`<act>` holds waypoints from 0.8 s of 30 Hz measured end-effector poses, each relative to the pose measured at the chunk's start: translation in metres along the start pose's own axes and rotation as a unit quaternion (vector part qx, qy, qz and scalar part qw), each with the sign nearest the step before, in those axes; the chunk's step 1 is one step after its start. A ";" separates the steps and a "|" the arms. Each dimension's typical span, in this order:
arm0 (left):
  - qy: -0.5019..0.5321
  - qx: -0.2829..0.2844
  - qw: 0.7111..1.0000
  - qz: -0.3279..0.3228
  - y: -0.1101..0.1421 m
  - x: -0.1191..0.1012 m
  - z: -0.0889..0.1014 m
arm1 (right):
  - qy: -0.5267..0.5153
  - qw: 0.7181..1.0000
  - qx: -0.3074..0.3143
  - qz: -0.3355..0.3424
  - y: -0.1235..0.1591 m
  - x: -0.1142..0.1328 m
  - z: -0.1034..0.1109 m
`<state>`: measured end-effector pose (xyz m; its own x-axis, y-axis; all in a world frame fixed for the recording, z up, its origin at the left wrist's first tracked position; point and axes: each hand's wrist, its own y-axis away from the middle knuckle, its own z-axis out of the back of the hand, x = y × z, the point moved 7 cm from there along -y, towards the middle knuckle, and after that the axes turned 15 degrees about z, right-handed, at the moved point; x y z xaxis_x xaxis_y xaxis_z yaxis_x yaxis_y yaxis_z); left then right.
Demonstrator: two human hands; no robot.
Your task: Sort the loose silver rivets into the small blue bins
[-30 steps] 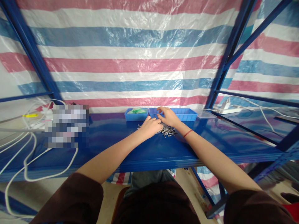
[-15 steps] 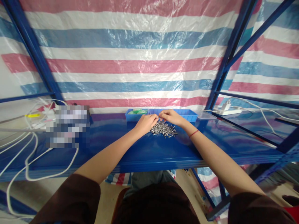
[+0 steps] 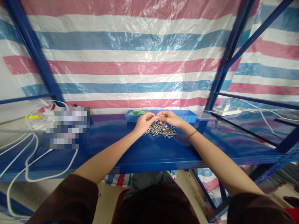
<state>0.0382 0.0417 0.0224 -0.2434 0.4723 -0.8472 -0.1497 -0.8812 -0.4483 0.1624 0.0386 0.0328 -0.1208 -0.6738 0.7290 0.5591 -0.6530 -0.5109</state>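
Left hand (image 3: 143,123) lifted, meeting right hand (image 3: 171,119); metal pieces (image 3: 162,130) clear of front edge (image 3: 158,165).

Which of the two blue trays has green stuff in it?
The shorter tray, the left one: green material shows above its rim. None shows in the longer tray beside it.

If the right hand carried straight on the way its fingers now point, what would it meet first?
Most likely the left hand: the right hand faces it across little or no visible gap, near the pile of metal pieces. Whether something small sits between them can't be made out.
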 end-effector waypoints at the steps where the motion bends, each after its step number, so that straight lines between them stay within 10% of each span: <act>1: -0.001 -0.001 1.000 -0.003 0.000 -0.001 0.001 | -0.004 1.000 -0.004 0.000 0.000 0.000 0.000; 24: 0.039 -0.043 0.998 -0.007 -0.003 0.004 0.010 | 0.008 0.988 -0.141 0.067 -0.003 0.011 0.013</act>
<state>0.0279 0.0463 0.0237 -0.1665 0.4851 -0.8584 -0.0699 -0.8742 -0.4805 0.1703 0.0373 0.0484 -0.0757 -0.7648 0.6398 0.3203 -0.6263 -0.7107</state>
